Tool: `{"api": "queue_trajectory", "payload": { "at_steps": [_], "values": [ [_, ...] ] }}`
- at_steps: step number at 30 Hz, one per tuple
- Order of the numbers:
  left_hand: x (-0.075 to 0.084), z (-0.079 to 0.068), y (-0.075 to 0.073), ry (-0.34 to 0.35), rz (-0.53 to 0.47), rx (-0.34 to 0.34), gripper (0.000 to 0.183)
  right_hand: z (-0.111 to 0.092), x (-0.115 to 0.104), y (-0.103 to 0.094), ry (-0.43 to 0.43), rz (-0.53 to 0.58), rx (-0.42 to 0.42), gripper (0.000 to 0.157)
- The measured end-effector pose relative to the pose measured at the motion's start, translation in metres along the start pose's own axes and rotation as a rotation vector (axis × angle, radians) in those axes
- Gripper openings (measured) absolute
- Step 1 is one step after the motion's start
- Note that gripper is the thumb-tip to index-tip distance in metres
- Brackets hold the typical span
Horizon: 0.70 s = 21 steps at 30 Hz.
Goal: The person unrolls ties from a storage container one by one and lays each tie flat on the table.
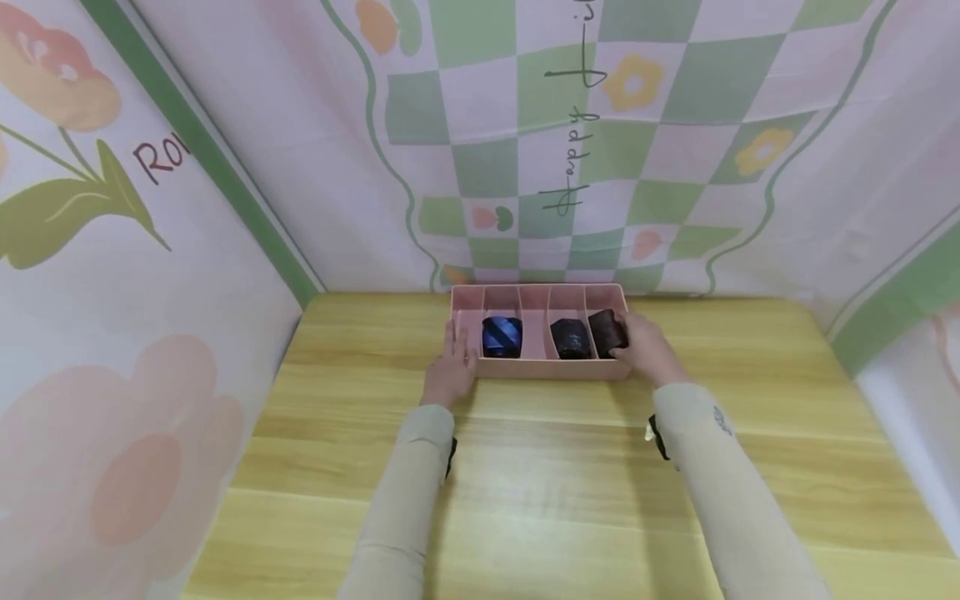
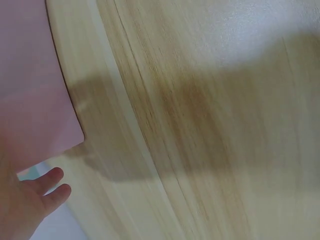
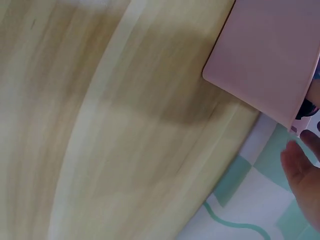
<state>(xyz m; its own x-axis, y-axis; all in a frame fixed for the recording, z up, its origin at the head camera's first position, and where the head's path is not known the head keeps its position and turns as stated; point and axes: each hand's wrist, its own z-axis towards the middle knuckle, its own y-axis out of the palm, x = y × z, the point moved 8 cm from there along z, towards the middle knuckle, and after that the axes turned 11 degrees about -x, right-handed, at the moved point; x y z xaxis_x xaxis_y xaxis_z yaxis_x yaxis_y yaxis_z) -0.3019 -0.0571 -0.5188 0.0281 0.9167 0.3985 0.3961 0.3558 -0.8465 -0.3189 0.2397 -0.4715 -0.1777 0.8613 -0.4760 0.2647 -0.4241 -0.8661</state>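
Note:
A pink divided box [image 1: 551, 369] stands on the table against the back cloth, with a row of compartments. My left hand [image 1: 450, 371] rests at its left front corner, fingers stretched along the end wall. In the left wrist view, two fingers [image 2: 55, 192] reach out past the box's edge. At the other end, my right hand [image 1: 647, 346] pinches a dark rolled tie [image 1: 607, 332], which sits tilted in the rightmost compartment. Beside it lies another dark rolled tie [image 1: 572, 339]. A blue striped rolled tie [image 1: 502, 337] sits in the second compartment from the left.
The wooden table [image 1: 525, 492] extends in front of the box. A checked, flowered cloth [image 1: 585, 167] hangs right behind it. Another printed cloth [image 1: 142, 350] borders the table on the left.

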Motion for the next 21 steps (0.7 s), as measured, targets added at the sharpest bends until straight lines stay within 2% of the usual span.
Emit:
{"api": "queue_trajectory", "payload": {
  "at_steps": [7, 14, 18, 21],
  "values": [
    [-0.001, 0.001, -0.001, -0.002, -0.022, 0.006, 0.056, 0.010, -0.004, 0.003, 0.021, -0.144, -0.070, 0.077],
    [-0.002, 0.002, 0.001, -0.010, -0.013, -0.013, 0.055, 0.015, -0.011, 0.011, 0.007, -0.223, -0.176, 0.082],
    [-0.002, 0.001, 0.001, -0.015, -0.014, -0.012, 0.055, 0.018, -0.015, 0.012, -0.027, -0.290, -0.164, 0.079],
    [-0.001, 0.000, 0.000, -0.012, -0.024, -0.004, 0.055, 0.020, -0.014, 0.013, -0.020, -0.300, -0.142, 0.075]
  ]
}}
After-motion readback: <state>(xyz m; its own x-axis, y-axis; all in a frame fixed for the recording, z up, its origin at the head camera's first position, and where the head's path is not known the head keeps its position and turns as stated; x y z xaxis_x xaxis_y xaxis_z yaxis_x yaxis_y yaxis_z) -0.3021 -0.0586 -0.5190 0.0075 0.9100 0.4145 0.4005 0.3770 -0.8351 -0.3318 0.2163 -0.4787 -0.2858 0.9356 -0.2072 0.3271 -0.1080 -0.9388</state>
